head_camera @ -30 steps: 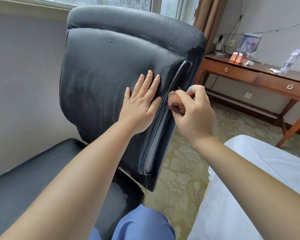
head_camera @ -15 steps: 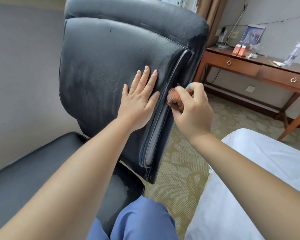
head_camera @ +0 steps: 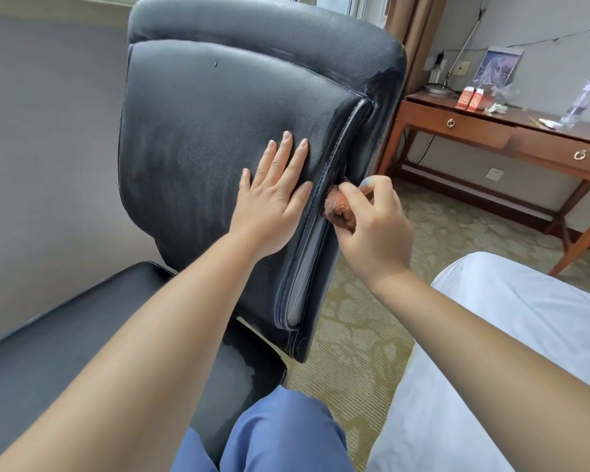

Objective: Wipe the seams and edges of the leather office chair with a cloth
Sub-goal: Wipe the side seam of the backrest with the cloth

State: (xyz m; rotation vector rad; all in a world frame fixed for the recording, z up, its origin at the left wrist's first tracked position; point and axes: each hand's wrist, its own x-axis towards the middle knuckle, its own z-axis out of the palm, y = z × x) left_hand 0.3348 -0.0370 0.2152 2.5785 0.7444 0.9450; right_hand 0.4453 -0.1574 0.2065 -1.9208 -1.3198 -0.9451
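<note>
Blue-trousered knee (head_camera: 280, 434) nearest, white bed (head_camera: 511, 335) alongside. Right hand (head_camera: 372, 223) is pinching a bunched brown cloth (head_camera: 336, 207), fingers clamped on it, pressing it into the chair backrest (head_camera: 218, 131) side seam. Just left of that grip, left hand (head_camera: 273, 202) is lying flat, fingers spread, holding nothing. Beyond the grip: wooden desk (head_camera: 498, 131).

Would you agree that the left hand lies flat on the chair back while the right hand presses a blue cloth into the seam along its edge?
Not quite: the cloth is reddish-brown, not blue, as the head view shows. The rest holds: the left hand lies flat on the chair back while the right hand presses the cloth into the seam along its edge.
</note>
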